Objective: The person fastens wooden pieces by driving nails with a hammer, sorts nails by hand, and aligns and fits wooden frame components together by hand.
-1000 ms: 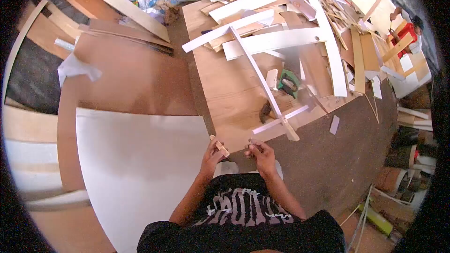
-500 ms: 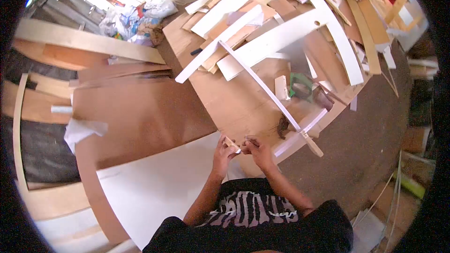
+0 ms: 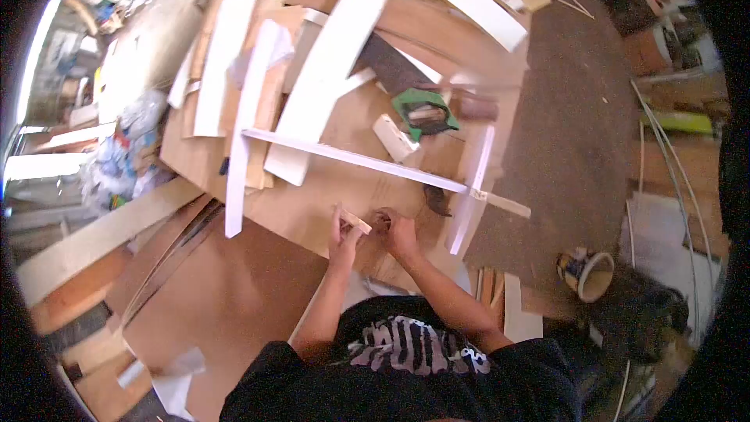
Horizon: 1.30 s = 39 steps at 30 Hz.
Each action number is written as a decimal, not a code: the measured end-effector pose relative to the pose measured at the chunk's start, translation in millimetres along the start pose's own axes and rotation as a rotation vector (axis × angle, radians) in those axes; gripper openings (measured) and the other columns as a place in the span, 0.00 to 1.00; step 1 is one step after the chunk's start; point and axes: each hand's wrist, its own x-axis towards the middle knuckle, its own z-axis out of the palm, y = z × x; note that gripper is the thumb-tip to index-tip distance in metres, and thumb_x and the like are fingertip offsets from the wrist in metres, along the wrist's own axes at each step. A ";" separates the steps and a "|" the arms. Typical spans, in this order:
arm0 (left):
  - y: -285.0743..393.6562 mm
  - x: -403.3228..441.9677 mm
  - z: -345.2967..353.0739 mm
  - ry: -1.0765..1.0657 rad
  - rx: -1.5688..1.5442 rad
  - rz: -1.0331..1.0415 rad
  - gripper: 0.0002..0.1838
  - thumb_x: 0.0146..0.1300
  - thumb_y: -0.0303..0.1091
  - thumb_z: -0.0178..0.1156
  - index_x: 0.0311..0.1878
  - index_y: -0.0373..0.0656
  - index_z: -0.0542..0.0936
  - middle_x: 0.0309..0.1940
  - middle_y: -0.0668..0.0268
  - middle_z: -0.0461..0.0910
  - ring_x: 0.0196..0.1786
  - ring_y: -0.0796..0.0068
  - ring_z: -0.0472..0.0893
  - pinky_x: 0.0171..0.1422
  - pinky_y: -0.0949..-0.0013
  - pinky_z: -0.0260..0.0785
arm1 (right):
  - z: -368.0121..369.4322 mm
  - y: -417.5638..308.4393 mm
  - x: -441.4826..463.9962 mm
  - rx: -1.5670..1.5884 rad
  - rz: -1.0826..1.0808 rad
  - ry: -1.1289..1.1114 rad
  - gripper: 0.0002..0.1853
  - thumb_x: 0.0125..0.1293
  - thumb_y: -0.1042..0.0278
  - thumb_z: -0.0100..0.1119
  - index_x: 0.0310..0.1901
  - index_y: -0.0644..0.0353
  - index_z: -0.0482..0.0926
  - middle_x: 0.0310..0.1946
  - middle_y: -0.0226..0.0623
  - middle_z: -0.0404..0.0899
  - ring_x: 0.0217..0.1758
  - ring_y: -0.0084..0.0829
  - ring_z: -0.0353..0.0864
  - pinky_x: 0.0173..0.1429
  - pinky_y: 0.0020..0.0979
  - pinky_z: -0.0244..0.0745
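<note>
My left hand [image 3: 342,244] is closed around a small wood block [image 3: 357,223] with a pale end, held above the brown board of the workbench [image 3: 312,199]. Close beside it, my right hand [image 3: 398,233] has its fingers curled together. Something small and dark seems to be in them, too blurred to name. Just beyond both hands lies an H-shaped frame of white strips [image 3: 351,158]. Past its long bar are a white-faced block [image 3: 395,139] and a handsaw with a green handle [image 3: 424,113]. A dark curved object [image 3: 437,199] rests near the frame's right end.
White and brown boards [image 3: 332,62] are piled across the bench's far side. A large brown sheet [image 3: 234,297] lies at left, near plastic bags [image 3: 129,152]. On the right, a bucket [image 3: 587,275] sits on the dark floor [image 3: 566,133].
My view has swung to the right, bringing the bucket into sight. Both hands stay close together, the left still holding the wood block. My right hand's fingers are curled more tightly.
</note>
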 end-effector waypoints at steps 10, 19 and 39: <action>25.1 32.2 -29.7 -0.112 0.022 -0.118 0.48 0.60 0.30 0.64 0.78 0.43 0.47 0.55 0.57 0.71 0.55 0.66 0.76 0.59 0.62 0.75 | -13.3 -21.4 -10.5 0.000 0.338 0.188 0.12 0.60 0.72 0.64 0.46 0.59 0.84 0.39 0.46 0.87 0.41 0.42 0.88 0.48 0.37 0.82; 63.6 5.7 -55.5 -0.097 -0.111 -0.011 0.48 0.62 0.22 0.62 0.78 0.47 0.43 0.54 0.56 0.69 0.57 0.61 0.75 0.61 0.57 0.76 | 9.7 -32.7 -8.1 0.058 0.084 0.438 0.13 0.60 0.77 0.63 0.47 0.60 0.83 0.48 0.45 0.83 0.42 0.40 0.87 0.42 0.36 0.83; 209.3 95.4 -234.9 -0.191 -0.139 0.220 0.29 0.55 0.24 0.71 0.60 0.39 0.72 0.50 0.63 0.75 0.53 0.72 0.77 0.59 0.69 0.75 | 130.2 -290.8 89.4 0.528 0.001 0.112 0.25 0.65 0.79 0.64 0.64 0.62 0.71 0.54 0.41 0.78 0.48 0.26 0.83 0.51 0.28 0.79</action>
